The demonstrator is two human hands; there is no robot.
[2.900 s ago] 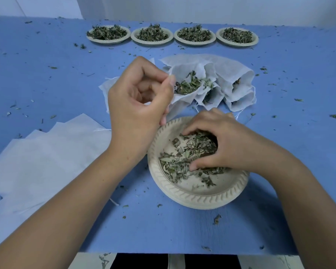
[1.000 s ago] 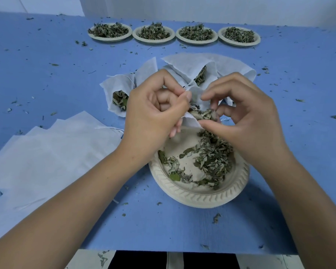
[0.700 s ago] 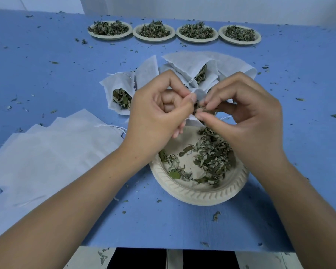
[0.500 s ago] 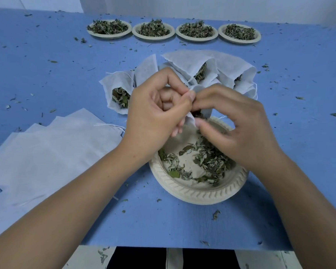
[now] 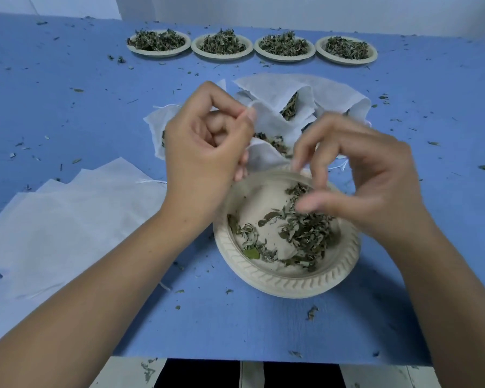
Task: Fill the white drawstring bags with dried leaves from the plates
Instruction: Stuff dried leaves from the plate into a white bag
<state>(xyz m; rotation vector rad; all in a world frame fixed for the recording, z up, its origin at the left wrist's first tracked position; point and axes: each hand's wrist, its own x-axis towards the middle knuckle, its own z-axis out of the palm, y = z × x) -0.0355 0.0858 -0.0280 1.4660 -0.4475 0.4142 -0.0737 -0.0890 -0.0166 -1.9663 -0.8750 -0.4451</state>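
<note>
Left hand point(image 5: 207, 152) is clamped on the white drawstring bag point(image 5: 272, 124) rim; right hand point(image 5: 370, 177) is held loosely spread, empty, above the plate point(image 5: 289, 281) of dried leaves point(image 5: 305, 233).

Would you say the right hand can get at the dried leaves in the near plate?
Probably yes. The right hand hangs just above the near plate, seemingly empty, and the dried leaves lie uncovered beneath it; the left hand pinches the open bag at the plate's far rim.

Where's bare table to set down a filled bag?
Free: right of the near plate and bag pile; far left, between the flat bags and the plate row. Crowded: centre, left hand pinching the open bag beside the right hand.
</note>
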